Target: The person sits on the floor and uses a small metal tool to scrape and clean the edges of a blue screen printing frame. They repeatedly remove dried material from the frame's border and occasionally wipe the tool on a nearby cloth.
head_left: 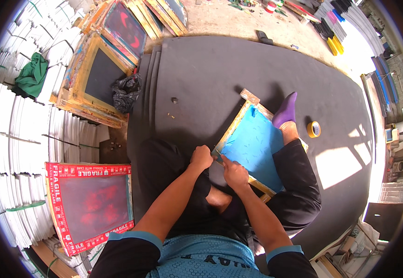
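A wooden frame [233, 126] with bright blue sheet material [252, 141] stretched inside it lies tilted across my crossed legs. My left hand [202, 158] is closed beside the frame's near left corner, and what it grips is hidden. A thin dark piece shows between the hands at that corner, too small to name. My right hand [235, 174] is closed over the frame's near edge with its index finger pointing at the same corner; anything in its fingers is hidden. A wooden block [250, 96] touches the frame's far corner, near my purple-socked foot [285, 110].
Dark matting [201, 65] lies under me, with a yellow tape roll [313, 129] on the right. Framed screens [100, 74] and a black plastic bag [126, 91] stand at the left. A red-taped screen [90, 204] leans by white stacks [16, 116].
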Demonstrator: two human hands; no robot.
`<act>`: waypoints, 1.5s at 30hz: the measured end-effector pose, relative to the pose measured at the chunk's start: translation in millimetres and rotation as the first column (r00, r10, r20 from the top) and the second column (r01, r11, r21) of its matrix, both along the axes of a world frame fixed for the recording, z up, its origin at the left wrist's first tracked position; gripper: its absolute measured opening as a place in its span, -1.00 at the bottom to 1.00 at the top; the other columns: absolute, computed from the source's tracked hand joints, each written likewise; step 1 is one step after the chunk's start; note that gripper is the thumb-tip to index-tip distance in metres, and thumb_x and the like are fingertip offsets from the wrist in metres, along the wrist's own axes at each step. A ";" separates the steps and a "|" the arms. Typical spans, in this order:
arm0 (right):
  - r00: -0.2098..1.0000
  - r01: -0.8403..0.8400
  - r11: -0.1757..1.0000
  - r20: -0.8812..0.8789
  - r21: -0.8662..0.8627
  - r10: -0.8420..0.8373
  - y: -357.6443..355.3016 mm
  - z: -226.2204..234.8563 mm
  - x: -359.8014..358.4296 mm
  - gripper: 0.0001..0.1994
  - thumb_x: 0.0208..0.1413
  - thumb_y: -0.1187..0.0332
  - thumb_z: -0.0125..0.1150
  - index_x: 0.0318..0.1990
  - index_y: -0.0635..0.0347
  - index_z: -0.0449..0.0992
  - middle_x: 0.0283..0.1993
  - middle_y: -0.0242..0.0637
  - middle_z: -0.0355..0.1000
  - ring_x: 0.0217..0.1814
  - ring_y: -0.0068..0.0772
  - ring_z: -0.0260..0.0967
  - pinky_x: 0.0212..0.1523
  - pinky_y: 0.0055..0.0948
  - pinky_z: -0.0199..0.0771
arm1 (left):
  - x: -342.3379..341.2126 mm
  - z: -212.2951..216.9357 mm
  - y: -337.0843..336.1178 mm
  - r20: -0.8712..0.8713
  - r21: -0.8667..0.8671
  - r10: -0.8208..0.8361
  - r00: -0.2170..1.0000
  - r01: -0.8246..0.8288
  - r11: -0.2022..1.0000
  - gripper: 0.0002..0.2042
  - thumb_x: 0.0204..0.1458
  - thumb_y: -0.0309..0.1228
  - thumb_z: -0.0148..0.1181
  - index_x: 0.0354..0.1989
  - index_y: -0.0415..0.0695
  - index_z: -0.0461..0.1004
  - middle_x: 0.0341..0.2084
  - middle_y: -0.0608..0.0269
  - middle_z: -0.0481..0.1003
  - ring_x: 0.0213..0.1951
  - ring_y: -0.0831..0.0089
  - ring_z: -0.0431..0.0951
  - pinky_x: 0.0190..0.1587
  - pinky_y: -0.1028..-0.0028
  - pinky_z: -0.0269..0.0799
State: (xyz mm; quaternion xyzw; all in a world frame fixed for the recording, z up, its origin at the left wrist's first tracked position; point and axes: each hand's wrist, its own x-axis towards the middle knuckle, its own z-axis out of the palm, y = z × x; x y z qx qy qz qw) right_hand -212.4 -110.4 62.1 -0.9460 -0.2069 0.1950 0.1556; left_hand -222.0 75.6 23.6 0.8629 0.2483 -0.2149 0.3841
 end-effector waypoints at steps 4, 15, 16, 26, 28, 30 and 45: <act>1.000 0.006 0.999 0.009 -0.040 -0.006 2.8 3.8 -0.8 -0.62 0.36 0.20 0.13 0.30 -0.32 0.53 -0.24 0.10 0.61 -0.20 0.31 0.61 -0.11 0.20 0.62 | -1.5 -3.1 -2.1 0.051 -0.005 0.030 0.998 -0.029 1.000 -0.63 -0.03 -0.20 0.58 -0.24 -0.29 0.71 -0.24 -0.25 0.66 -0.09 -0.15 0.69 -0.02 0.06 0.61; 0.997 -0.072 0.978 -0.041 -0.197 0.065 18.3 12.8 2.4 -0.61 0.36 0.25 0.11 0.30 -0.11 0.52 -0.18 0.15 0.61 -0.12 0.30 0.61 -0.03 0.14 0.62 | -3.7 -17.8 -3.9 0.102 0.054 0.004 0.995 -0.009 0.999 -0.68 -0.07 -0.22 0.57 -0.33 -0.27 0.73 -0.33 -0.24 0.65 -0.18 -0.17 0.69 -0.08 0.03 0.61; 0.995 -0.087 0.965 -0.064 -0.248 0.073 23.0 15.6 0.2 -0.61 0.36 0.26 0.11 0.30 -0.05 0.54 -0.15 0.16 0.62 -0.09 0.29 0.61 -0.01 0.12 0.62 | -5.9 -19.4 -2.5 0.107 0.061 0.002 0.994 -0.008 0.998 -0.68 -0.07 -0.23 0.56 -0.33 -0.27 0.73 -0.33 -0.24 0.65 -0.19 -0.17 0.69 -0.08 0.03 0.61; 0.976 0.111 0.955 -0.213 0.274 -0.052 39.4 -4.2 25.7 -0.64 0.35 0.23 0.10 0.24 -0.05 0.60 -0.03 0.13 0.61 0.00 0.30 0.57 0.05 0.15 0.56 | -8.6 -18.7 0.9 0.182 -0.004 0.053 0.982 -0.053 0.999 -0.70 -0.09 -0.25 0.53 -0.32 -0.25 0.73 -0.36 -0.22 0.65 -0.22 -0.18 0.69 -0.09 0.05 0.62; 0.981 0.089 0.974 -0.186 0.209 -0.049 25.4 12.8 23.2 -0.62 0.35 0.22 0.11 0.27 -0.13 0.57 -0.07 0.12 0.62 -0.04 0.31 0.58 0.04 0.18 0.57 | -5.5 -14.3 2.7 0.122 -0.027 0.035 0.992 -0.032 0.999 -0.68 -0.08 -0.24 0.55 -0.28 -0.24 0.73 -0.30 -0.21 0.66 -0.18 -0.16 0.69 -0.06 0.06 0.62; 0.991 0.077 0.989 -0.123 0.128 -0.061 5.6 7.7 18.7 -0.61 0.35 0.20 0.13 0.30 -0.22 0.54 -0.12 0.12 0.62 -0.09 0.32 0.59 0.00 0.20 0.58 | 0.1 -10.0 3.6 0.042 -0.030 0.004 0.999 -0.002 1.000 -0.65 -0.06 -0.22 0.57 -0.20 -0.23 0.73 -0.21 -0.19 0.67 -0.10 -0.13 0.70 -0.03 0.04 0.62; 0.999 0.036 0.999 -0.009 0.030 -0.036 -7.1 -6.2 -2.1 -0.63 0.35 0.23 0.16 0.28 -0.26 0.53 -0.25 0.14 0.59 -0.20 0.33 0.59 -0.13 0.23 0.60 | -1.4 -8.1 -1.0 0.070 0.026 0.014 0.997 -0.016 1.000 -0.65 -0.06 -0.21 0.58 -0.18 -0.19 0.74 -0.21 -0.18 0.68 -0.09 -0.11 0.70 -0.03 0.08 0.62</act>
